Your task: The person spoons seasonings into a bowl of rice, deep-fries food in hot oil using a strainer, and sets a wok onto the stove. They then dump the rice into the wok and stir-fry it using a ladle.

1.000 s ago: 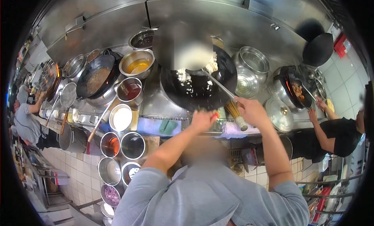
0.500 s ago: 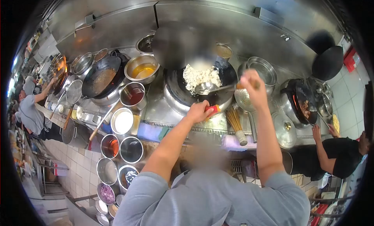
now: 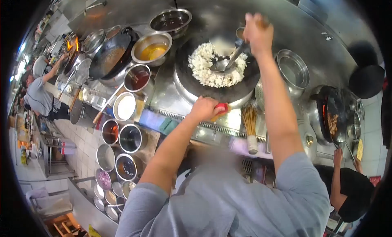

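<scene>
A black wok (image 3: 185,79) sits on the burner in front of me, with white, rice-like food (image 3: 200,69) spread in a ring inside it. My right hand (image 3: 258,36), raised above the wok's right side, is closed around the handle of a metal ladle (image 3: 238,53). The ladle's bowl rests in the middle of the food, its handle now steeply tilted. My left hand (image 3: 205,109) grips a red and yellow cloth (image 3: 221,109) at the wok's near rim; whatever is under the cloth is hidden.
To the left stand a bowl of yellow liquid (image 3: 152,50), a pot of dark red liquid (image 3: 137,77) and several ingredient pots. A bamboo brush (image 3: 249,126) lies near the counter edge. At right, a co-worker's hand (image 3: 338,157) is near another wok (image 3: 337,114). Flames (image 3: 73,44) rise far left.
My right hand has moved up and away, tilting the ladle more steeply. The food has gone from a heap to a ring. My left hand stays at the rim; the view has shifted.
</scene>
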Demonstrator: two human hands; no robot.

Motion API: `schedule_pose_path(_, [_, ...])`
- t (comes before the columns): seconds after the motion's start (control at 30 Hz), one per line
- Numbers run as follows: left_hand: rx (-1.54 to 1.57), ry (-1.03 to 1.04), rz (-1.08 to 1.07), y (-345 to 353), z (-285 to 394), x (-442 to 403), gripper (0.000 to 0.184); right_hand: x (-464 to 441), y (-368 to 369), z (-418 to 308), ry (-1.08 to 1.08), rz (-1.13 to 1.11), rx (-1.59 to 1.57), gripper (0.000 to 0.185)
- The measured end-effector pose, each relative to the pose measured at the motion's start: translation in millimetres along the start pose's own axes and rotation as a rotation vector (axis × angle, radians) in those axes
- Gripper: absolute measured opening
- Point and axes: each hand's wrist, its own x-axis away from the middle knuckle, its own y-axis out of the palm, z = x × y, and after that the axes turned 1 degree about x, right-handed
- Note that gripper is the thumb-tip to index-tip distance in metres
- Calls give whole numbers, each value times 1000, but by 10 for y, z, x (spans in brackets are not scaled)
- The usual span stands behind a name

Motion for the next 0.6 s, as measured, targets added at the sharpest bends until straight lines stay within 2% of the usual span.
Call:
schedule_pose_path(0.03, [-20,-1,-69,35,34,78,42,-42,15,-208,25,-24,-64,35])
schedule_pose_path(0.1, [13,2,-25,30,42,75,42,-70,-48,-486,11,-21,-226,35])
schedule_pose_path(0.13, [52,-6,23,49,62,109,42,40,-34,-374,13,-29,-225,35])
schedule_pose_path(0.2, [56,-10,53,105,32,120,41,308,-7,62,-139,-75,-190,36])
schedule_pose_path(0.23, [85,-1,61,121,28,131,39,274,-69,173,-1,-111,-116,33])
schedule_pose_path(0.27, [111,3,82,124,22,109,37,84,-115,125,-5,-123,-120,33])
schedule_pose_path(0.33, [108,-3,75,138,58,155,36,-243,-299,-131,-79,65,-14,29])
schedule_pose_path(0.37, [98,0,84,103,37,118,35,-300,-445,-201,-147,145,-70,27])
schedule_pose_path(0.47, [98,17,79,176,-20,111,39,-187,-450,267,-146,172,-147,30])
schedule_pose_path(0.5, [90,25,83,152,-24,95,39,-175,-361,288,-51,8,-215,31])
schedule_pose_path(0.53, [116,35,126,129,-26,75,38,-289,-325,257,-66,0,-221,31])
schedule_pose_path(0.6, [143,48,153,136,12,148,37,-416,-255,55,73,18,-257,33])
